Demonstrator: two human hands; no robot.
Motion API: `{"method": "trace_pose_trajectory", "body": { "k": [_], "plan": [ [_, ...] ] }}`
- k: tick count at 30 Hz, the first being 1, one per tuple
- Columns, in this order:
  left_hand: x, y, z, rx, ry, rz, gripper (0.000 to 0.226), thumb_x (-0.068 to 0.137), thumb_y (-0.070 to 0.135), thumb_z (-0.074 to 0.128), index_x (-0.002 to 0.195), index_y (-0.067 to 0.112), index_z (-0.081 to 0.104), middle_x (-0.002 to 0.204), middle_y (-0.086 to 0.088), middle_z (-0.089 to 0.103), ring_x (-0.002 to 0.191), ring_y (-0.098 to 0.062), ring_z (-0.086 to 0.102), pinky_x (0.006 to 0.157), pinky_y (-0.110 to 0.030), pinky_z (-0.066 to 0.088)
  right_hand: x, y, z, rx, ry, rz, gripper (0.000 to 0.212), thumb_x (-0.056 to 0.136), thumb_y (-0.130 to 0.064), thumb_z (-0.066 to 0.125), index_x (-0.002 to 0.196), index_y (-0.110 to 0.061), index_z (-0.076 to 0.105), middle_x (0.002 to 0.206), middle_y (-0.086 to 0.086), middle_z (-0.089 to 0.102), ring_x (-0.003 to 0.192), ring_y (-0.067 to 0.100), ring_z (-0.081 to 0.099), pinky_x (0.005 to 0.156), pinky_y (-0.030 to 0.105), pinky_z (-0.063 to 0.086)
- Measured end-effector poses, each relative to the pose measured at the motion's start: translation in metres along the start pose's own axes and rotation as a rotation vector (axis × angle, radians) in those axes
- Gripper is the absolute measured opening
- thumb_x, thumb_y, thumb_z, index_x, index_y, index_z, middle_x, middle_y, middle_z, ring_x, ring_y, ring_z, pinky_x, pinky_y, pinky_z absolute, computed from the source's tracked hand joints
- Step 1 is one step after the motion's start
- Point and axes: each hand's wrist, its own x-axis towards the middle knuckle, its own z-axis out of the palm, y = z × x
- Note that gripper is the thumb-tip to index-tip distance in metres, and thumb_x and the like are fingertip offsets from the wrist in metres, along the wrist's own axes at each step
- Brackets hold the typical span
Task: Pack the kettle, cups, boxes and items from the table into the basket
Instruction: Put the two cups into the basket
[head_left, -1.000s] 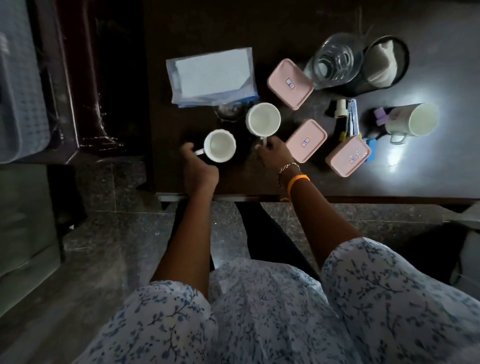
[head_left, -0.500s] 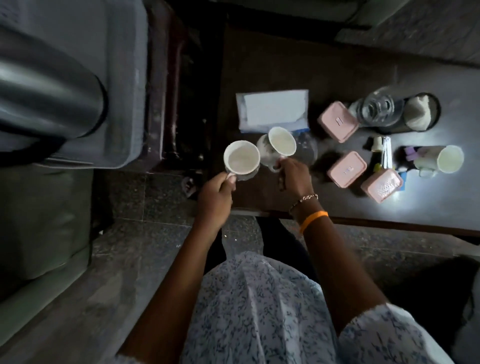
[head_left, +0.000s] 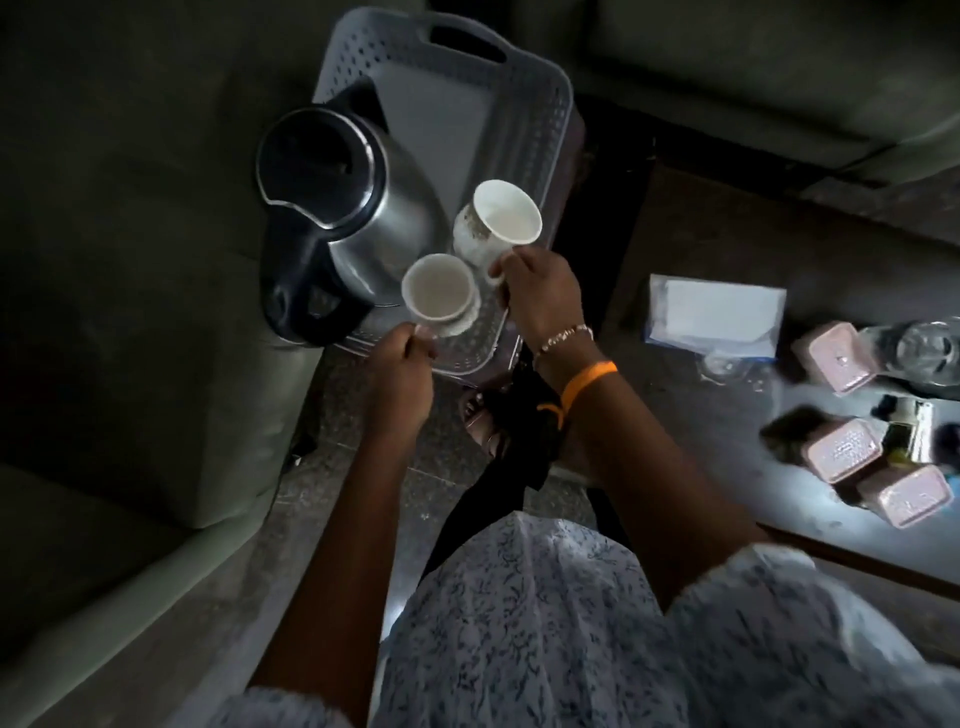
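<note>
Two white cups were held over the grey basket (head_left: 540, 130) at centre frame, the left hand (head_left: 400, 374) closed on the lower cup (head_left: 439, 293), the right hand (head_left: 540, 296) closed on the upper cup (head_left: 498, 221), beside the kettle (head_left: 337, 208), with pink boxes (head_left: 841, 449) on the desk (head_left: 779, 249) at right.

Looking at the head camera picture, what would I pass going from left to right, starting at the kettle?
kettle → cup in the left hand → cup in the right hand → white packet → pink boxes on the table
</note>
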Motion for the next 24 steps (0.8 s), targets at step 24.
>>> {"method": "trace_pose_trajectory", "body": {
  "k": [24],
  "plan": [
    [0.012, 0.008, 0.046, 0.258, 0.089, -0.076, 0.024, 0.084, 0.015, 0.055, 0.103, 0.002, 0.060, 0.111, -0.018, 0.065, 0.103, -0.032, 0.058, 0.082, -0.034, 0.042, 0.036, 0.018, -0.004, -0.607, -0.099, 0.020, 0.030, 0.090, -0.020, 0.043, 0.109, -0.005, 0.061, 0.119, 0.022, 0.061, 0.109, 0.039, 0.058, 0.087, 0.038, 0.048]
  ]
}}
